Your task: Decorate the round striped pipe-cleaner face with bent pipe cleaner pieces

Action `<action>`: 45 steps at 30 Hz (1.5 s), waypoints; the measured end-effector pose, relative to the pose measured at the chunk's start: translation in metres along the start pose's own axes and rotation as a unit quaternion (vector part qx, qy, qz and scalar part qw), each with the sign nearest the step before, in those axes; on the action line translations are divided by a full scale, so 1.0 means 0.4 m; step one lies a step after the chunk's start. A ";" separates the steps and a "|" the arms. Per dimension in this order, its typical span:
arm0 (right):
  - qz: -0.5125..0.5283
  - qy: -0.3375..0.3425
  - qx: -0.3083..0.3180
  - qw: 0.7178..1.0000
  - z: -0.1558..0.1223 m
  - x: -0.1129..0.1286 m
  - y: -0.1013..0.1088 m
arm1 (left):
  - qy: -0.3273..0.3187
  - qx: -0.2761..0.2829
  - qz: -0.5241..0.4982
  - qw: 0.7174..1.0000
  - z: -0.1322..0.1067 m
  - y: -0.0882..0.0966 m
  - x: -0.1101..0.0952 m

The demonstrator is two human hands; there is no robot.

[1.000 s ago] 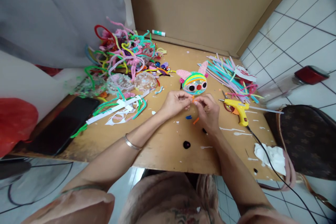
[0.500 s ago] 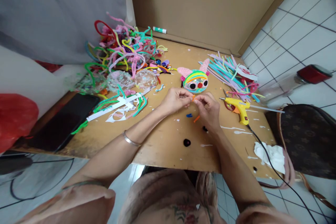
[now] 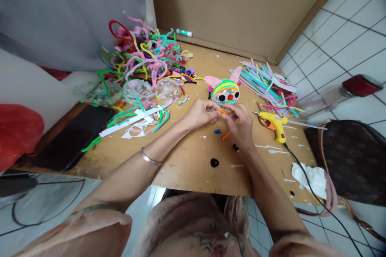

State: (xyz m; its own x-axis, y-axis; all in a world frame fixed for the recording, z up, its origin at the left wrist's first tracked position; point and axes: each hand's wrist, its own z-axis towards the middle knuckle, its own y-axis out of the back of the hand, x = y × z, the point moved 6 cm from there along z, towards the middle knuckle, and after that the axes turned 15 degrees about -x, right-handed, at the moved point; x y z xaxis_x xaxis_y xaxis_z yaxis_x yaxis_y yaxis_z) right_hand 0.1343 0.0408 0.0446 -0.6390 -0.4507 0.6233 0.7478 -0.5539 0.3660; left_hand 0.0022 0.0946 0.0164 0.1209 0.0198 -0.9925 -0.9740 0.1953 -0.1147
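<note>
My left hand (image 3: pixel 203 112) and my right hand (image 3: pixel 239 122) meet over the middle of the table, fingertips pinched on a short orange pipe cleaner piece (image 3: pixel 223 112). Its full shape is partly covered by my fingers. Just beyond them sits a colourful animal-face craft (image 3: pixel 225 92) with pink ears, black eyes and a red nose. A second orange piece (image 3: pixel 226 135) lies under my right hand, with a small blue piece (image 3: pixel 217 131) beside it. Nearer to me are a black pompom-like disc (image 3: pixel 214 163) and another dark one (image 3: pixel 235 147) by my right wrist.
A tangled heap of pipe cleaners (image 3: pixel 144 54) fills the back left, with white paper strips (image 3: pixel 135 120) and a black phone (image 3: pixel 74 138) in front. On the right lie straight pipe cleaners (image 3: pixel 259 82), a yellow glue gun (image 3: pixel 276 124) with its cord, a tissue (image 3: pixel 310 178) and a brown bag (image 3: pixel 356 160).
My fingers have shifted slightly around the orange piece, and a little more of it shows between them. The things on the table stay where they were.
</note>
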 end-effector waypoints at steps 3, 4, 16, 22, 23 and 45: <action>-0.005 0.018 0.010 1.000 -0.001 0.003 -0.003 | 0.003 0.010 0.031 0.999 0.000 0.002 0.000; -0.002 0.023 0.011 1.000 -0.001 0.005 -0.003 | 0.002 0.015 0.039 0.999 -0.001 0.003 -0.001; 0.013 0.002 -0.018 1.000 0.007 0.010 0.007 | 0.006 0.019 0.018 1.000 0.000 0.003 0.002; 0.050 -0.044 -0.032 0.997 0.013 -0.007 0.013 | -0.047 0.017 0.003 0.999 0.005 0.006 -0.004; 0.059 -0.056 -0.032 0.996 0.013 -0.010 0.013 | -0.052 0.020 0.005 0.998 0.006 0.006 -0.004; 0.105 -0.099 -0.045 0.988 0.009 -0.025 0.010 | -0.166 0.008 0.093 0.982 -0.003 0.004 -0.028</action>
State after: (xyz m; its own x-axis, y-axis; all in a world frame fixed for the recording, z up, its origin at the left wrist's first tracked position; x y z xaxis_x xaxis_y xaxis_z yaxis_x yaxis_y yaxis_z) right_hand 0.1445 0.0455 0.0424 -0.4163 -0.4211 0.8059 0.8357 -0.5264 0.1566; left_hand -0.0008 0.0935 0.0272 -0.0012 0.3751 -0.9270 -0.9824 0.1728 0.0712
